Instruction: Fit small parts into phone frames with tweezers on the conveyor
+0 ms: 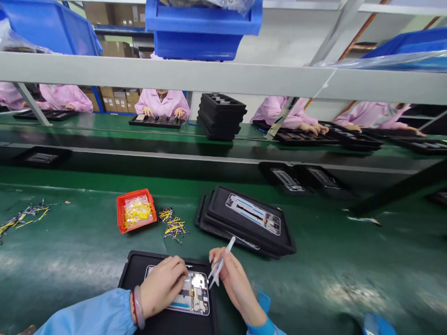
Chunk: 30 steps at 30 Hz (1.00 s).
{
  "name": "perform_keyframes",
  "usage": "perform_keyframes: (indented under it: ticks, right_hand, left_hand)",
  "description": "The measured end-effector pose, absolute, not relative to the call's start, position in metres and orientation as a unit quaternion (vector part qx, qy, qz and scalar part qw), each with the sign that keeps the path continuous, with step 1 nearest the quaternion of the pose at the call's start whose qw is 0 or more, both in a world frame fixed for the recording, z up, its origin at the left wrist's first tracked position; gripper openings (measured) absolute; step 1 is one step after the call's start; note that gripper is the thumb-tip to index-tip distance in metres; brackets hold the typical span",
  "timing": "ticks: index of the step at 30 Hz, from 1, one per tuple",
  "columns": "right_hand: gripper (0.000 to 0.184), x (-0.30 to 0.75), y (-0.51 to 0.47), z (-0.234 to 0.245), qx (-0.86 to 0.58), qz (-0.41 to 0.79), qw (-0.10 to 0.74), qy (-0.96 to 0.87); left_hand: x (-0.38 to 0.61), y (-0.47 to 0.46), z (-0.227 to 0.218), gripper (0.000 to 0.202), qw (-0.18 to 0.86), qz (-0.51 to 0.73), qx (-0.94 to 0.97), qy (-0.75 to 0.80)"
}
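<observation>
A phone body lies on a black tray right in front of me, its circuit board and a blue strip showing. My left hand rests over the phone's left part with fingers bent together. Its fingertips are partly hidden, so what they pinch, if anything, cannot be made out. In my right hand, closed around them, is a pair of white tweezers. The tweezers' tips point down at the phone's right edge, slightly apart.
Beyond the tray stand a red bin of yellow pieces and small piles of strips. Stacked black trays hold another phone frame. A conveyor carries trays. Overhead runs a rail; people in pink work opposite.
</observation>
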State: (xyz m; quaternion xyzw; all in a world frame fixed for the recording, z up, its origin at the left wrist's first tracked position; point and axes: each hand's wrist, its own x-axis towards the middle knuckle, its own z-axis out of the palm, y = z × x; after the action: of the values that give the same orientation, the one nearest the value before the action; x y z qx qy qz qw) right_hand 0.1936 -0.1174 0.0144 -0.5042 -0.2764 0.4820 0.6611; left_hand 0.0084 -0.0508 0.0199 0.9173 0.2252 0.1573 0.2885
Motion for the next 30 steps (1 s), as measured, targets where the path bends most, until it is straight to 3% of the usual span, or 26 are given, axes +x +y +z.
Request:
perform_keyframes:
  ticks: [6, 13, 30]
  right_hand:
    - [0.039, 0.189, -0.122, 0.008, -0.504, 0.476, 0.631, -0.349]
    - [0.039, 0.185, -0.128, 0.0, -0.593, 0.343, 0.589, -0.43]
    - [0.034, 0.184, -0.13, 0.0, -0.601, 0.295, 0.566, -0.48]
  left_hand:
    - [0.013, -0.043, 0.013, 0.017, 0.285, 0.178, 0.907, 0.253]
    - [0.017, -0.043, 0.013, 0.015, 0.309, 0.174, 0.894, 0.273]
    - [0.018, -0.042, 0.01, 0.016, 0.333, 0.186, 0.883, 0.275]
